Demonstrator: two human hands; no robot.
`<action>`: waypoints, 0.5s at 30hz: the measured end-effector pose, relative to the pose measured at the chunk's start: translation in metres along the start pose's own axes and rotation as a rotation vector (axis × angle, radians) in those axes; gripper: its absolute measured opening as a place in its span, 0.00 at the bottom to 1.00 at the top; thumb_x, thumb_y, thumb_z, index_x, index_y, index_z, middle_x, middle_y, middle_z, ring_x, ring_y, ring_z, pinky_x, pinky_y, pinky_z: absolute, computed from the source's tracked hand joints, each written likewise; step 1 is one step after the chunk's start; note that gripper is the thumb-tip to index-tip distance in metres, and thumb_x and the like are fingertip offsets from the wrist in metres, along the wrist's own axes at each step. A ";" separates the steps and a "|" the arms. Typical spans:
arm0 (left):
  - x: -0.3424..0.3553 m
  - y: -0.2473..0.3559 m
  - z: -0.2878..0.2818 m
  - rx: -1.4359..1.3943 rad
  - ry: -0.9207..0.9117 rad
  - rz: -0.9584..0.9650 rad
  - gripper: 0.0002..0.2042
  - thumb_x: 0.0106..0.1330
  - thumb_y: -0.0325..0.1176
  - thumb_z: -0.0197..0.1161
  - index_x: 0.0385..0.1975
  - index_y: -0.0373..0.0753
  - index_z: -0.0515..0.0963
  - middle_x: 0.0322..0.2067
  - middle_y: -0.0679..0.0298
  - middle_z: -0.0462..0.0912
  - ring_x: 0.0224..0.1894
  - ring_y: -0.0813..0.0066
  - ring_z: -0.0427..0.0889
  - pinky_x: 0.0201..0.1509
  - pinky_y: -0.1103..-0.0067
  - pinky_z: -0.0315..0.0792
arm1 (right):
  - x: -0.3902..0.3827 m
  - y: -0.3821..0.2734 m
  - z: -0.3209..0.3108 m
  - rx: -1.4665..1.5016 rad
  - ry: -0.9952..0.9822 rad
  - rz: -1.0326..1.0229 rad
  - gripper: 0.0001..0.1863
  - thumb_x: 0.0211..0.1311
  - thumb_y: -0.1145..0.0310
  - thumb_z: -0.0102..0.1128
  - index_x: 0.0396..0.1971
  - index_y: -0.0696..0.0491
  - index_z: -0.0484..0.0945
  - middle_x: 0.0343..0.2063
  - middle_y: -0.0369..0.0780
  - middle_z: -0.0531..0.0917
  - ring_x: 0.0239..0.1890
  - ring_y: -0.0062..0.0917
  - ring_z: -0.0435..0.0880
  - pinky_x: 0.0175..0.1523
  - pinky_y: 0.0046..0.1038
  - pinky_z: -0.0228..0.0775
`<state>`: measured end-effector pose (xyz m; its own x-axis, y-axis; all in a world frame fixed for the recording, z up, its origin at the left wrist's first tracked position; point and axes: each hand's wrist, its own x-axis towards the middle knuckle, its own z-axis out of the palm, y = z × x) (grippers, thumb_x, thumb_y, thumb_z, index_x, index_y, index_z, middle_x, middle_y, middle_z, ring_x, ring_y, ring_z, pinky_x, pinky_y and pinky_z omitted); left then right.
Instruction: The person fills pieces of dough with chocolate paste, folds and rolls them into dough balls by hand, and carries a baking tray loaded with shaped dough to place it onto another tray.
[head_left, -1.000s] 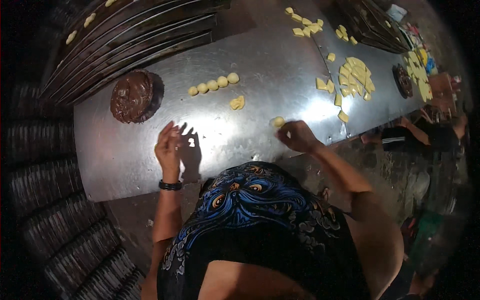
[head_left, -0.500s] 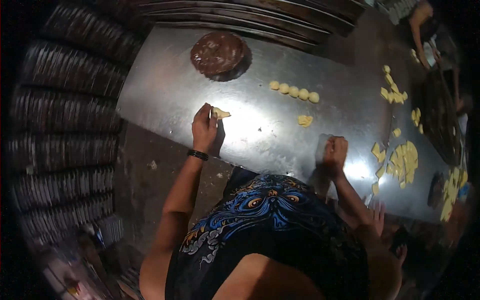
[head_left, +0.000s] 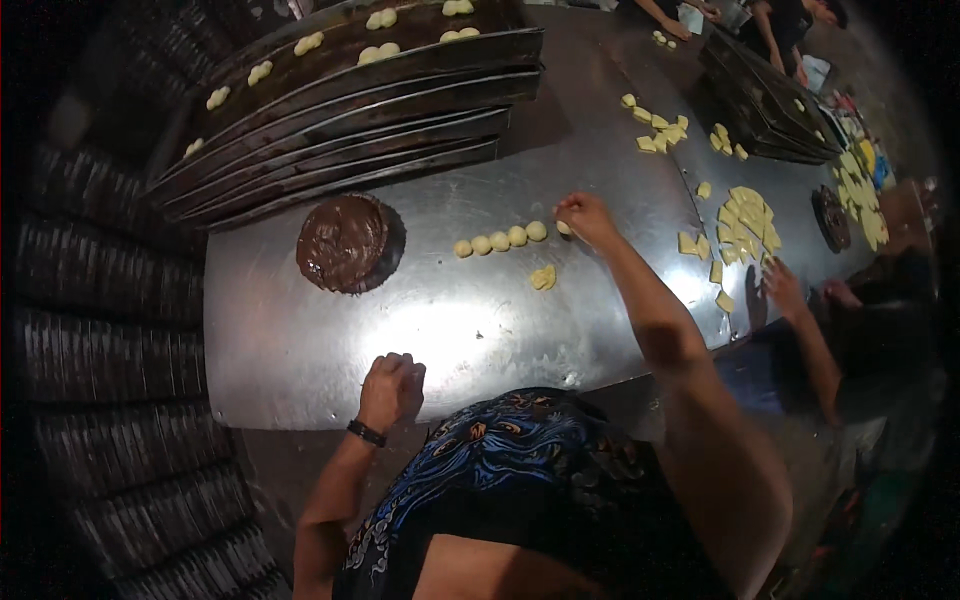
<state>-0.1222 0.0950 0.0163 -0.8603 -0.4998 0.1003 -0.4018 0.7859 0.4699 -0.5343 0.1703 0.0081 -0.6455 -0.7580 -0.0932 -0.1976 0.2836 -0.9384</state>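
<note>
Now my right hand point(head_left: 588, 219) partly covers one dough ball point(head_left: 564, 229), just beside the right end of the sideways row of balls point(head_left: 499, 241). Farther, my left hand point(head_left: 392, 388) curls near the front edge of the worktop point(head_left: 265, 365). Whether either grips something, I cannot tell.

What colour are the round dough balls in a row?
The dough balls are pale yellow, clearest in the head view.

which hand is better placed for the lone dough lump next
Probably the right hand: it's nearer the lump, though it's at a dough ball. The left hand is farther, by the near edge of the table.
</note>
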 end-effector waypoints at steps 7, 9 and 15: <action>-0.008 0.010 -0.012 -0.858 0.157 -0.473 0.07 0.52 0.28 0.64 0.28 0.34 0.76 0.29 0.62 0.77 0.33 0.77 0.76 0.34 0.82 0.73 | 0.042 0.029 0.004 -0.657 -0.331 -0.113 0.26 0.56 0.50 0.52 0.42 0.58 0.74 0.38 0.44 0.78 0.39 0.28 0.76 0.45 0.28 0.66; -0.006 0.012 -0.003 -0.889 0.409 -0.598 0.09 0.57 0.30 0.62 0.31 0.31 0.75 0.27 0.62 0.78 0.27 0.80 0.75 0.31 0.84 0.71 | 0.021 -0.005 0.025 -0.675 -0.306 -0.340 0.26 0.55 0.53 0.54 0.47 0.57 0.71 0.39 0.44 0.78 0.39 0.27 0.76 0.43 0.28 0.68; 0.081 0.082 0.023 -0.951 0.880 -0.582 0.14 0.64 0.37 0.54 0.25 0.31 0.76 0.25 0.67 0.76 0.26 0.84 0.71 0.30 0.86 0.66 | -0.136 -0.079 0.097 0.442 -0.650 -0.015 0.23 0.52 0.74 0.59 0.50 0.60 0.67 0.34 0.38 0.77 0.33 0.16 0.76 0.36 0.18 0.70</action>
<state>-0.2318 0.1268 0.0428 -0.0330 -0.9990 0.0299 0.0395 0.0285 0.9988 -0.3597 0.1938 0.0623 -0.0567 -0.9902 -0.1276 0.1969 0.1142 -0.9738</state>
